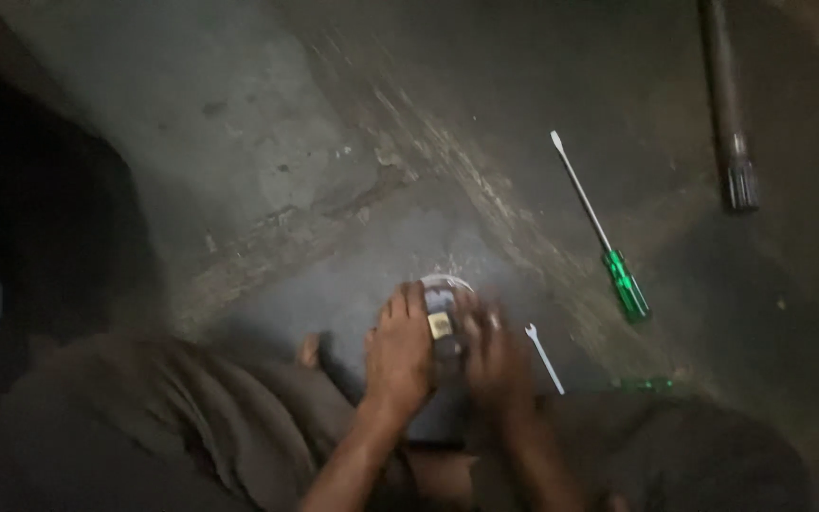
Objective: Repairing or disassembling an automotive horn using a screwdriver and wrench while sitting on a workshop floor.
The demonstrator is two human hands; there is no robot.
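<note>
Both hands clamp one small round metal part (444, 318) on the floor (267, 142). Left hand (398, 351) wraps it; right hand (497, 356) blurred, gripping too. Green screwdriver (601, 237) and small wrench (544, 357) lie beside.

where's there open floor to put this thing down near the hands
Bare concrete floor lies wide open up and left of the hands, and a smaller patch sits between the round metal part and the green-handled screwdriver. It is crowded right of the right hand, by the small silver wrench. The left hand grips the part.
</note>
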